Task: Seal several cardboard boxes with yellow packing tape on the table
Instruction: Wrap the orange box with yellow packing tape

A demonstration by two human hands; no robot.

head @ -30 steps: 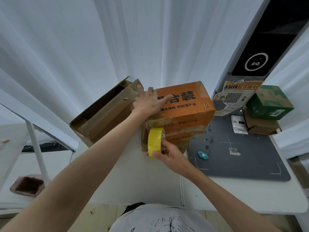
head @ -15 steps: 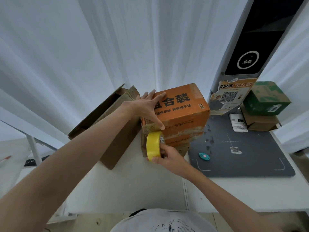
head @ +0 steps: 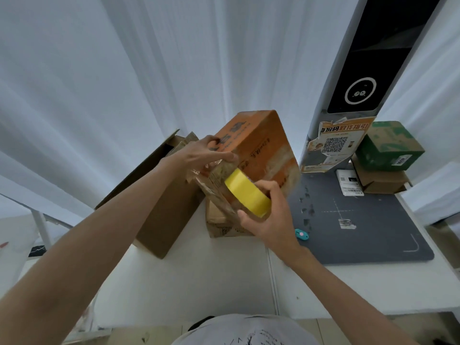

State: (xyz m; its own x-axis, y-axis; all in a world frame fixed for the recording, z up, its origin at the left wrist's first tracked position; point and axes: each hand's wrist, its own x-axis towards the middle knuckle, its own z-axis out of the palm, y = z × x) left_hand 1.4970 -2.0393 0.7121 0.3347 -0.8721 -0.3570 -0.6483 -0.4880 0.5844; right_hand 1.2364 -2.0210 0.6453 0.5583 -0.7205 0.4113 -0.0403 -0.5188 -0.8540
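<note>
Orange box [head: 258, 148] tilted up on one corner, above a flat brown carton [head: 224, 224] at the centre back of the white bench [head: 199, 277]. Black printed characters on its top face, worn clear tape patches on the side; lower end looks scuffed and wrinkled. Left hand [head: 201, 155] on the box's upper left edge, fingers curled over it, gripping. Right hand [head: 271, 220] holds the yellow tape roll [head: 247, 192] against the box's lower front, fingers wrapped round the roll. Tape end not visible; can't tell if any strip is stuck down. Open brown carton [head: 159, 207] left of the box, partly hidden by the left forearm. Green box [head: 388, 145] stacked on a brown one far right. Teal cutter [head: 301, 234] on the grey mat [head: 373, 227], half hidden by the right wrist.
</note>
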